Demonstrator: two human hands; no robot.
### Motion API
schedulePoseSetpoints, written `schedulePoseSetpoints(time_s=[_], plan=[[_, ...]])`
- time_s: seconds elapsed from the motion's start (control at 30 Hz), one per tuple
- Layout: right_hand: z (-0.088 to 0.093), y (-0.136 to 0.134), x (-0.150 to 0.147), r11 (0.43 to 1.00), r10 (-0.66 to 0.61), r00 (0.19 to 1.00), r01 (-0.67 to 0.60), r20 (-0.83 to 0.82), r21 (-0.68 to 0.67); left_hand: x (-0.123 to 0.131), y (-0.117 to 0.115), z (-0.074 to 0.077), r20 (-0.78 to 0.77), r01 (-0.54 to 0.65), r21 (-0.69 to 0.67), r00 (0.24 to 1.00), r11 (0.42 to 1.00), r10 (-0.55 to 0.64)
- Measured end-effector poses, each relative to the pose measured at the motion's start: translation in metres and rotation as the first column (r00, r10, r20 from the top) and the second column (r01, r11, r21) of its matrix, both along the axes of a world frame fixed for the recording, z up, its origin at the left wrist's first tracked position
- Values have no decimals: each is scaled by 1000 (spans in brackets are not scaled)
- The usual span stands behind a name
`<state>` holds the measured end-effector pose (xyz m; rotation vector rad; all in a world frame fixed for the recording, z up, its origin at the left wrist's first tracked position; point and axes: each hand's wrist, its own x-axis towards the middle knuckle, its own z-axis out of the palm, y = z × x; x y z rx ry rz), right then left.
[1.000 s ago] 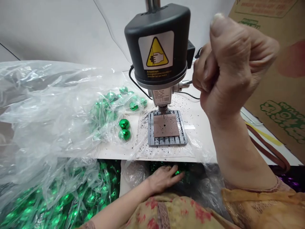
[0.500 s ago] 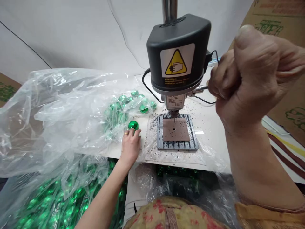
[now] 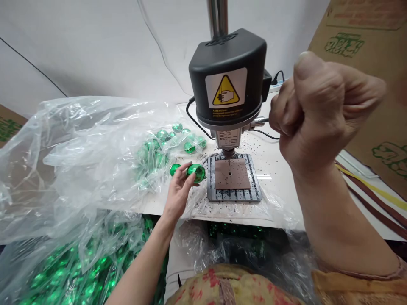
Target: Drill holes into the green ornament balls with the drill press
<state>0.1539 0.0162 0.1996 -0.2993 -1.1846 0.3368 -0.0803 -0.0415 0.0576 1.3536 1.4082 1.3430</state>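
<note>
One green ball (image 3: 196, 171) in left hand (image 3: 179, 190), one lever (image 3: 265, 120) in right hand (image 3: 321, 108)

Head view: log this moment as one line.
left hand: holding green ball; right hand: closed on lever; brown plate: on metal base

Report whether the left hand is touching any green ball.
Touching. The head view shows the left hand gripping a green ball between thumb and fingers, just left of the metal plate.
</note>
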Motion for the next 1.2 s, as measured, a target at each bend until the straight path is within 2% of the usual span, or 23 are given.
schedulePoseSetpoints(time_s=[0.07, 0.1, 0.17, 0.33, 0.57, 0.73, 0.93, 1.03, 1.2], plan=[[0, 1, 0, 999, 28, 1000, -27, -9, 26, 18, 8, -8, 264, 108, -108, 961, 988, -76], [0, 2, 1, 998, 46, 999, -46, -11, 42, 25, 13, -13, 330, 132, -130, 940, 983, -83], [0, 4, 1, 996, 76, 997, -75, -7, 52, 35, 22, -24, 361, 143, -132, 929, 981, -87], [-1, 2, 2, 999, 35, 999, -34, 31, -10, 49, 36, -42, 199, 110, -48, 975, 993, -99], [-5, -2, 2, 989, 11, 999, -3, 53, -146, 57, 47, -49, -75, 181, 60, 981, 982, -177], [-4, -1, 2, 999, -2, 999, 4, 47, -46, 62, 52, -53, -122, 222, 90, 970, 971, -210], [-3, -6, 1, 998, -13, 998, 17, 57, -63, 64, 51, -49, -220, 247, 127, 951, 961, -216], [-1, -6, 1, 997, -17, 997, 22, 74, -70, 64, 49, -48, -182, 256, 100, 955, 961, -236], [11, 9, 0, 999, 45, 999, -45, 6, -12, 64, 48, -48, -113, 259, 54, 961, 964, -252]])
